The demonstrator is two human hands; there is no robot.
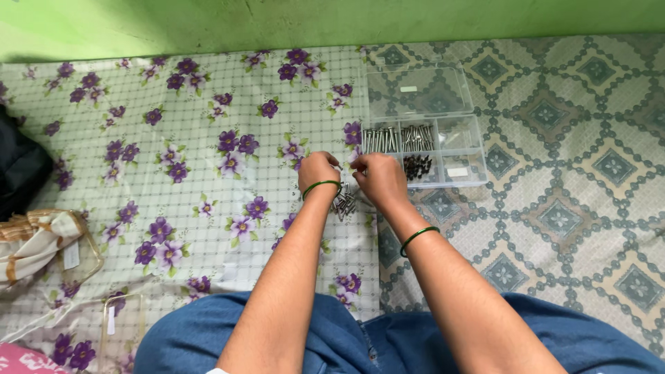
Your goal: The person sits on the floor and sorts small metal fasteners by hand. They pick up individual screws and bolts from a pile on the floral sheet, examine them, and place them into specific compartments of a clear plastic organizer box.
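A small heap of silver screws [343,202] lies on the flowered cloth [187,180], just below and between the two hands. The left hand [318,172] hovers over the upper left of the heap with its fingers curled downward; seen from the back, they look bunched together, but whether they pinch a screw cannot be told. The right hand [380,178] sits just beside it, nearly touching, its fingers likewise curled in and pointed toward the left hand and the heap; what they hold, if anything, is hidden. Each wrist carries a thin green bangle, the left bangle [320,185] close to the hand, the right bangle [418,238] further down the forearm.

Just right of the hands stands a clear plastic box [454,149] with compartments, its lid [419,90] tipped open behind it. The upper left compartments hold rows of silver screws, and a lower compartment holds a cluster of dark screws [418,165]. The box rests on a patterned mat [568,173] with diamond shapes, which meets the flowered cloth near the hands. At the far left lie a dark bag [21,173] and a folded striped cloth [34,242]. The person's blue-clad knees [208,339] fill the bottom edge.
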